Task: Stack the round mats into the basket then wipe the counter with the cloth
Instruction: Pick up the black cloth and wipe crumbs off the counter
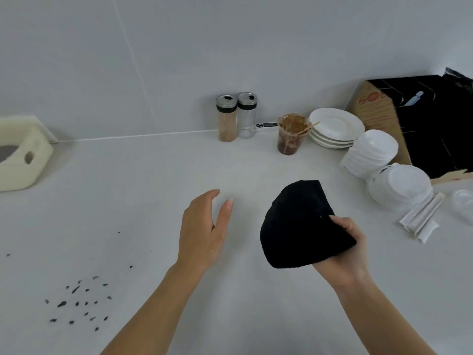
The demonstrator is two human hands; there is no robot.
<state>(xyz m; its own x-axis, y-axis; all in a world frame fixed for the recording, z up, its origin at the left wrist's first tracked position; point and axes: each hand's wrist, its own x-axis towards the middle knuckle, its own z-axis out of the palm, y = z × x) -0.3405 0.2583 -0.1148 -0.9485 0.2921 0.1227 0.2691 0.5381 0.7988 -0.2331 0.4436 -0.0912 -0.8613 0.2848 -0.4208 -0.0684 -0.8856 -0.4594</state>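
My right hand [348, 248] grips a black folded cloth [297, 224] and holds it a little above the white counter [153, 188], right of centre. My left hand [204, 231] hovers open just left of the cloth, fingers apart, holding nothing. Several small dark specks [79, 301] lie scattered on the counter at the lower left. No round mats and no basket show in this view.
A cream foam block [23, 155] sits at the far left. Two spice jars [236, 117], a brown-filled plastic cup [291, 135], stacked white plates [335, 126], piles of white lids [384, 170], wrapped sticks [422, 219] and a cardboard box [399, 121] crowd the back right.
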